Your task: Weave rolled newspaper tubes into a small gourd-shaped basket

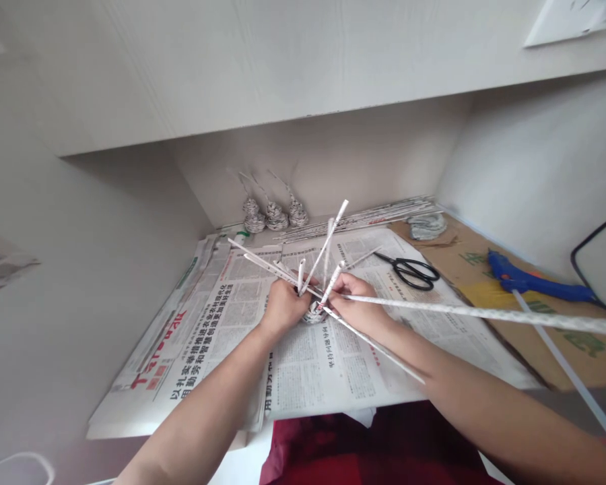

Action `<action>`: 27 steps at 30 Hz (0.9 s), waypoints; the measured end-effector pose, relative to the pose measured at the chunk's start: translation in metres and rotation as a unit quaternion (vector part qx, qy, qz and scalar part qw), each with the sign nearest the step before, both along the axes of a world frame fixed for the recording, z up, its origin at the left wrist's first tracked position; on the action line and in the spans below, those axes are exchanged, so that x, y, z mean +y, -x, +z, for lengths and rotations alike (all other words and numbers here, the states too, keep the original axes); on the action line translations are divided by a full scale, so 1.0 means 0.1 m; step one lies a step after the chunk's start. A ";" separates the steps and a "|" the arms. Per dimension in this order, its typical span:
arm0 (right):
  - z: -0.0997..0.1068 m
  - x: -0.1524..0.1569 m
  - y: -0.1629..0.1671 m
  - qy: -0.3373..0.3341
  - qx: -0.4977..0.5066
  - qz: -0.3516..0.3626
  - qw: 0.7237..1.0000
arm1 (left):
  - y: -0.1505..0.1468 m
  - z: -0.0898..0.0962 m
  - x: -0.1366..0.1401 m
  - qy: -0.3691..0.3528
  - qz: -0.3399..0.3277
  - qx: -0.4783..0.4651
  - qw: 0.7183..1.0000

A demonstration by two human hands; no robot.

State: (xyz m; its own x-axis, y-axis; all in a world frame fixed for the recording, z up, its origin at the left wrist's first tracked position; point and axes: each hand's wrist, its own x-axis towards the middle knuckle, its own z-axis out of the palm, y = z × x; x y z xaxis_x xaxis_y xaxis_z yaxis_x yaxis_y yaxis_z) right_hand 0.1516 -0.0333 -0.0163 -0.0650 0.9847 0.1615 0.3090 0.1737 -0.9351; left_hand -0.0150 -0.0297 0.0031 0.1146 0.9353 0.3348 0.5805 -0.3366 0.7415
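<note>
A small woven piece of rolled newspaper [313,313] sits between my hands over the newspaper sheets, with several paper tubes fanning out of it. My left hand [285,304] is closed around its left side, fingertips mostly hidden behind the tubes. On the other side my right hand [357,303] pinches a paper tube near the weave. One long paper tube [485,313] runs from there to the right edge of the view. Another tube [378,347] slants down across my right forearm.
Newspaper sheets [207,350] cover the table. Black scissors [417,273] lie at the right, near a blue glue gun [535,276] on cardboard [515,350]. Three woven gourd shapes [277,217] stand at the back beside a bundle of paper tubes [363,219]. A cabinet panel [283,60] overhangs.
</note>
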 end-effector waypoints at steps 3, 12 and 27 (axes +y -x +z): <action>0.00 0.00 -0.01 -0.005 0.006 0.010 1.000 | 0.03 0.01 0.03 -0.015 -0.044 0.020 0.999; -0.01 0.00 0.00 0.024 0.042 0.028 0.998 | 0.01 0.04 0.00 -0.011 -0.038 0.036 0.999; 0.13 -0.06 0.02 0.055 0.074 0.006 0.996 | 0.00 0.07 -0.03 -0.059 -0.034 0.069 0.995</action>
